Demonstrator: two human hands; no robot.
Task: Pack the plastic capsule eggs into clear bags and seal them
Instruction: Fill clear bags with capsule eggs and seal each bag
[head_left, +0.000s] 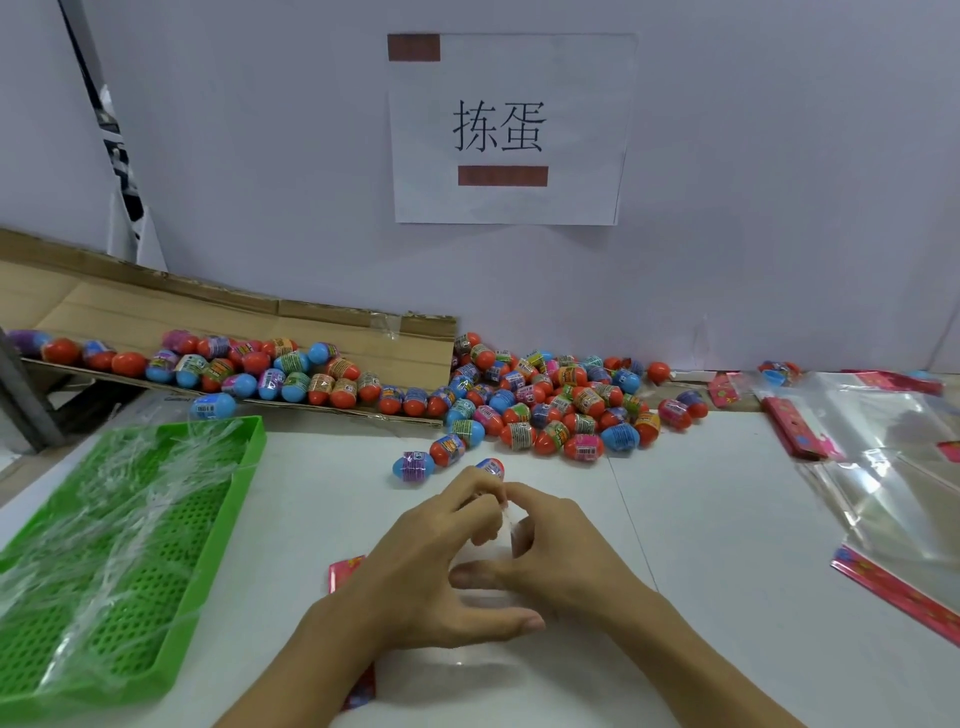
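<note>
both hands pinching the clear bag (493, 525) mouth, left hand (436, 566) and right hand (566, 561) fingertips meeting; nearest capsule egg (491, 467) sits just beyond them, long axis sideways; egg pile (545, 410) further back

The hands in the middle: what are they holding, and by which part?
Both hands, left and right, pinch a clear bag by its top edge; a capsule egg shows just past the fingertips.

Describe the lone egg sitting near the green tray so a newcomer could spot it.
Start at the green tray on the left. Just beyond its far right corner, before the cardboard flap, lies one blue capsule egg. It lies apart from the others.
</note>
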